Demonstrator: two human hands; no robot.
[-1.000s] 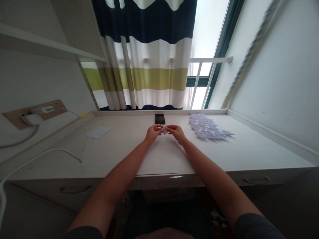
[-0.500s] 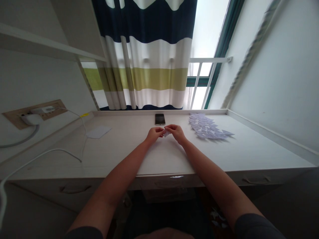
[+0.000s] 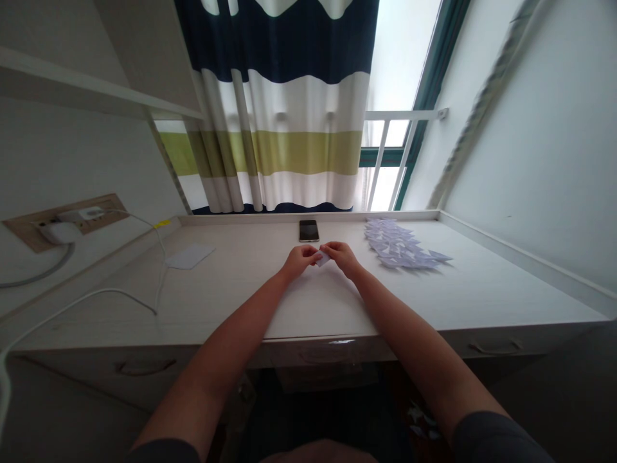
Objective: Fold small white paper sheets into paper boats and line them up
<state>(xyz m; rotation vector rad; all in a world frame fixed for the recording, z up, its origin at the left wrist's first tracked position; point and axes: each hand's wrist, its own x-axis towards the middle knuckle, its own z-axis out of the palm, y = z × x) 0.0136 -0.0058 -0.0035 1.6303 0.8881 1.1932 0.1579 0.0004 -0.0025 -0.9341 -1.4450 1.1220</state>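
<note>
A small piece of white paper [image 3: 322, 258] is pinched between my two hands, a little above the desk. My left hand [image 3: 299, 262] grips its left side with thumb and fingers together. On the other side, my right hand [image 3: 340, 255] is closed on its upper right part. The fingers cover much of the paper, so its exact folds cannot be made out. Just beyond the hands lies a dark phone [image 3: 309, 231]. To the right, many folded white paper pieces [image 3: 398, 245] with pointed tips are lined up in overlapping rows.
White sheets of paper [image 3: 190, 256] lie at the left of the white desk [image 3: 231, 308], beside a white cable [image 3: 116, 290]. That cable runs near a wall socket panel [image 3: 67, 220]. A striped curtain [image 3: 308, 151] hangs behind the desk. Paper scraps [image 3: 421, 421] are on the floor below.
Both hands stay in nearly the same place. The paper between them is turned slightly and shows a bit more of its surface. The whole view has shifted a little.
</note>
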